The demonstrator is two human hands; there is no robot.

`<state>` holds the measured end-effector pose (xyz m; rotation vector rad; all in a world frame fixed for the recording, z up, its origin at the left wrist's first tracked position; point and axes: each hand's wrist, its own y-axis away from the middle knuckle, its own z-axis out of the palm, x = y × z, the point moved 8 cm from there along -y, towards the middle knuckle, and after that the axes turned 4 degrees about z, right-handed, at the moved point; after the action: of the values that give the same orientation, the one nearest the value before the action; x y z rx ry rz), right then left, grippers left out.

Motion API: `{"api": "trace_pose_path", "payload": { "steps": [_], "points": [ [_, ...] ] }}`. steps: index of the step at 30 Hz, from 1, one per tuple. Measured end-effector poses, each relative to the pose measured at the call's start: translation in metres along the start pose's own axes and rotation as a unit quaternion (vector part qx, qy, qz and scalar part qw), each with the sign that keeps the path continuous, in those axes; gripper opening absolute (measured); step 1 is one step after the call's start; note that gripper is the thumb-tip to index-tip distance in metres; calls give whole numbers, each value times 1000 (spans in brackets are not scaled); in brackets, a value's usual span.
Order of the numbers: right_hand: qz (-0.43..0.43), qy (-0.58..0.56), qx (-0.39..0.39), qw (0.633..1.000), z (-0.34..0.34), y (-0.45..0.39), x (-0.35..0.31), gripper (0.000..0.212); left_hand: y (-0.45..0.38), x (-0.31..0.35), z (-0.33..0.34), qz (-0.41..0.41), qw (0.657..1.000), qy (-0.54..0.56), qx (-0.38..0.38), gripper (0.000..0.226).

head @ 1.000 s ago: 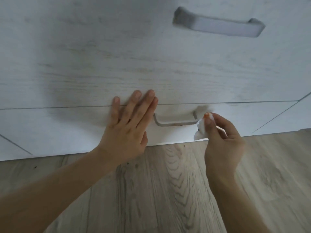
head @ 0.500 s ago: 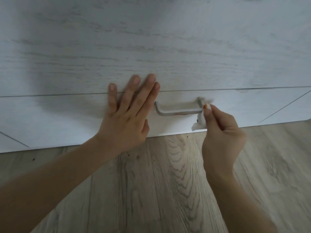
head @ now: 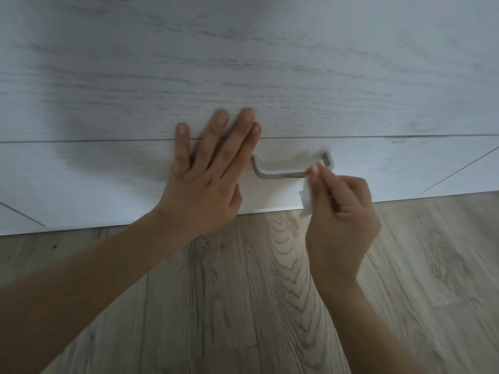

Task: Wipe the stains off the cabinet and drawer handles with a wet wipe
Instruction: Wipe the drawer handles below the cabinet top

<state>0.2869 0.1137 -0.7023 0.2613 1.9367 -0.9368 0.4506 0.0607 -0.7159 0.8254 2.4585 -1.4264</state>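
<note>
A grey metal drawer handle (head: 280,174) is fixed to the low white drawer front (head: 108,179), just above the floor. My right hand (head: 340,211) pinches a small white wet wipe (head: 307,197) and presses it against the right end of the handle bar. My left hand (head: 208,174) lies flat on the drawer front just left of the handle, fingers spread, fingertips crossing the seam to the drawer above. It holds nothing. The handle's right end is partly hidden by the wipe and my fingers.
A larger white wood-grain drawer front (head: 243,63) fills the upper part of the view. Below the furniture runs a light wood-pattern floor (head: 243,306). Thin dark seam lines mark the panel edges at the far left and far right.
The view has tilted down, so the upper drawer's handle has left the frame. My right hand with the wipe has shifted slightly left along the handle's right end. My left hand stays flat.
</note>
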Motion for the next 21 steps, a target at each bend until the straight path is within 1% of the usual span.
{"api": "trace_pose_path", "payload": {
  "steps": [2, 3, 5, 8, 9, 12, 14, 16, 20, 21],
  "points": [
    [-39, 11, -24, 999, 7, 4, -7, 16, 0, 1, 0, 2, 1000, 2, 1, 86],
    [-44, 10, -24, 999, 8, 6, -8, 16, -1, 1, -1, 2, 1000, 4, 1, 86],
    [-35, 2, -2, 999, 7, 7, -5, 17, -1, 0, -1, 2, 1000, 6, -3, 87],
    [-34, -6, -10, 999, 7, 9, -4, 20, -1, -1, -1, 4, 1000, 8, -11, 88],
    [-20, -13, -4, 1000, 3, 8, -1, 19, -1, 0, -2, 4, 1000, 9, -10, 88],
    [74, -60, 46, 994, -14, 3, 20, 17, -2, -1, -2, 2, 1000, 15, -8, 88],
    [100, -83, 56, 990, -16, 2, 27, 17, -2, -1, -2, 3, 1000, 17, -10, 88],
    [84, -73, 54, 992, -10, 3, 22, 18, -2, -1, -1, 2, 1000, 13, -14, 87],
    [23, -47, 46, 998, -3, 4, 12, 23, -1, 0, 0, 3, 1000, 5, -13, 86],
    [23, -49, 44, 998, -3, 4, 14, 23, -2, 0, 0, 3, 1000, 4, -11, 85]
  ]
}}
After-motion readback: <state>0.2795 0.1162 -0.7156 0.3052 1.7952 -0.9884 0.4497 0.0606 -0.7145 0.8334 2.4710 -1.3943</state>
